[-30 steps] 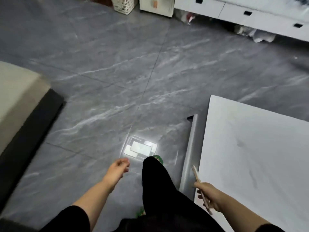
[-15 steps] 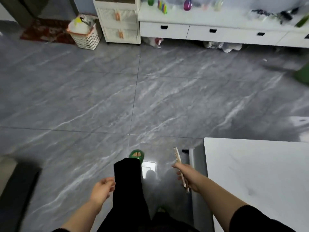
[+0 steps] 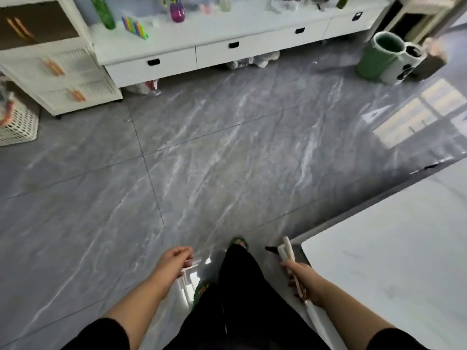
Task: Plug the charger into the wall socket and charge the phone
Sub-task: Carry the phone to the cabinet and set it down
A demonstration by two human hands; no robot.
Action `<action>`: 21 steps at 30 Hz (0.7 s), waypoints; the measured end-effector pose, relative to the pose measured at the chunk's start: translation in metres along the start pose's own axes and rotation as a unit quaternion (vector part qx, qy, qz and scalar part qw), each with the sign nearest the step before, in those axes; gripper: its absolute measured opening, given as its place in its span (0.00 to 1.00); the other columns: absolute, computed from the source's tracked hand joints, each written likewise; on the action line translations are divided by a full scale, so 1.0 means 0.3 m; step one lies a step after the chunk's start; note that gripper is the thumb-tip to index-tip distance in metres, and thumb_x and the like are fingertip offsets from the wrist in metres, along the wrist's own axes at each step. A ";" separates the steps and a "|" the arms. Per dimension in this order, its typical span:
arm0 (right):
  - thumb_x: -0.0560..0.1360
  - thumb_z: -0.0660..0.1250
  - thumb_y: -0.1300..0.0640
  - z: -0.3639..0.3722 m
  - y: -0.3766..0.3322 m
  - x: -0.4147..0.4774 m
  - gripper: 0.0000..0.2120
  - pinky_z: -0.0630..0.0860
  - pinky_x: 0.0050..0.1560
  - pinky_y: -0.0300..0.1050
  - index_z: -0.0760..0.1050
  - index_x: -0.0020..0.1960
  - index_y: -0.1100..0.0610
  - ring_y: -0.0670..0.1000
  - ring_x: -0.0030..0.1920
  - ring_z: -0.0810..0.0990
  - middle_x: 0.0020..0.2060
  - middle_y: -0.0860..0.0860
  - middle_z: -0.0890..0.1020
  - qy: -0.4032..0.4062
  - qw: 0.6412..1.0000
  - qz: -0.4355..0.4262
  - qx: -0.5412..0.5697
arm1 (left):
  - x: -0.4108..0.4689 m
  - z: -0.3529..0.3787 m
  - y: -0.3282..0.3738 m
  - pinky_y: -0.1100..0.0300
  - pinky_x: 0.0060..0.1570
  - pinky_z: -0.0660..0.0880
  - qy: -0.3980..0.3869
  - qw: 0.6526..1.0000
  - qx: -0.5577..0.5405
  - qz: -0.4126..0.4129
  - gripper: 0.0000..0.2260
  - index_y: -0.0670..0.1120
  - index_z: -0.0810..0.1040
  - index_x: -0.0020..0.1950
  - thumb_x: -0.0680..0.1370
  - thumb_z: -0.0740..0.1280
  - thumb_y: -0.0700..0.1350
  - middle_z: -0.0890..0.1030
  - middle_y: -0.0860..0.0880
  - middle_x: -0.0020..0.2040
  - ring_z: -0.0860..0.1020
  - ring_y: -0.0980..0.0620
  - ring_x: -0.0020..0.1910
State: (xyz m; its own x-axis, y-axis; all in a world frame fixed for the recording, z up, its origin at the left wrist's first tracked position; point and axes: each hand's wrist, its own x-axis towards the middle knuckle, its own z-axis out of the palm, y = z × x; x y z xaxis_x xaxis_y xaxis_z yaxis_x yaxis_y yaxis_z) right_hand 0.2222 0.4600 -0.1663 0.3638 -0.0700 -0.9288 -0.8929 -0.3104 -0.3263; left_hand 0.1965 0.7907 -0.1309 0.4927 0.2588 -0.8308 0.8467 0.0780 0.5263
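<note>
My right hand point(image 3: 302, 281) grips a slim light-coloured phone point(image 3: 288, 248) edge-on, low in the view beside the corner of a white table point(image 3: 394, 248). My left hand point(image 3: 174, 261) hangs loosely curled over the grey floor with nothing in it. No charger or wall socket shows in this view. My legs in black trousers and green slippers point(image 3: 238, 242) are between the hands.
A long white low cabinet point(image 3: 217, 49) with drawers and bottles on top runs along the far wall. A white drawer unit point(image 3: 58, 72) and a white basket point(image 3: 17, 125) stand at far left. Green and white bins point(image 3: 379, 56) stand at far right. Grey marble-look floor point(image 3: 214, 152) lies between.
The view has lifted and turned right, bringing the far cabinet and bins into sight. I have stepped forward along the table edge. The phone stays in my right hand.
</note>
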 end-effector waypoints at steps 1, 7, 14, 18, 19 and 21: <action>0.71 0.70 0.48 -0.019 -0.018 0.014 0.12 0.67 0.26 0.41 0.75 0.43 0.58 0.50 0.29 0.72 0.30 0.53 0.73 0.005 1.000 0.010 0.009 | 0.035 0.016 0.069 0.61 0.36 0.67 -0.007 1.000 0.004 0.010 0.03 0.46 0.76 0.48 0.79 0.63 0.44 0.80 0.49 0.43 0.77 0.54 0.38; 0.71 0.69 0.47 -0.135 -0.229 0.144 0.15 0.71 0.32 0.40 0.75 0.50 0.57 0.52 0.34 0.75 0.36 0.54 0.75 0.007 0.998 0.069 0.008 | 0.274 0.131 0.421 0.62 0.36 0.68 -0.014 0.999 0.043 0.029 0.07 0.45 0.77 0.55 0.79 0.63 0.44 0.80 0.47 0.47 0.78 0.53 0.41; 0.73 0.68 0.53 -0.215 -0.710 0.296 0.09 0.71 0.23 0.35 0.75 0.47 0.59 0.49 0.30 0.75 0.34 0.54 0.74 -0.004 0.998 0.042 0.038 | 0.491 0.208 0.725 0.60 0.37 0.71 0.003 0.994 0.111 0.001 0.09 0.44 0.77 0.56 0.78 0.65 0.43 0.81 0.43 0.49 0.78 0.48 0.45; 0.73 0.68 0.50 -0.265 -1.050 0.413 0.11 0.70 0.32 0.40 0.74 0.49 0.57 0.51 0.36 0.75 0.39 0.54 0.74 -0.010 0.999 0.015 0.040 | 0.634 0.244 0.935 0.57 0.42 0.72 0.017 0.993 0.117 -0.006 0.10 0.44 0.76 0.58 0.78 0.64 0.43 0.81 0.42 0.53 0.79 0.46 0.50; 0.72 0.68 0.49 -0.287 -1.134 0.448 0.12 0.70 0.33 0.42 0.74 0.50 0.56 0.51 0.37 0.75 0.40 0.54 0.74 -0.012 0.999 0.013 0.046 | 0.679 0.253 0.997 0.56 0.43 0.72 0.018 0.993 0.118 -0.008 0.10 0.43 0.76 0.59 0.78 0.64 0.43 0.80 0.42 0.53 0.79 0.46 0.51; 0.70 0.69 0.48 -0.327 -1.284 0.506 0.16 0.71 0.33 0.43 0.74 0.52 0.56 0.52 0.38 0.76 0.43 0.55 0.75 -0.019 0.998 0.006 0.055 | 0.759 0.275 1.119 0.57 0.41 0.72 0.020 0.993 0.114 -0.012 0.10 0.43 0.76 0.58 0.78 0.64 0.43 0.80 0.43 0.54 0.79 0.47 0.50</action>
State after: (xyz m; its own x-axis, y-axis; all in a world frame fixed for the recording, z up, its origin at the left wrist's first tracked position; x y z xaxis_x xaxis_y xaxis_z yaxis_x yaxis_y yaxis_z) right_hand 0.6472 0.4759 -0.1643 0.3446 -0.0374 -0.9380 -0.9217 -0.2032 -0.3305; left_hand 0.6097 0.7963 -0.1583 0.4666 0.2976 -0.8329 0.8842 -0.1348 0.4472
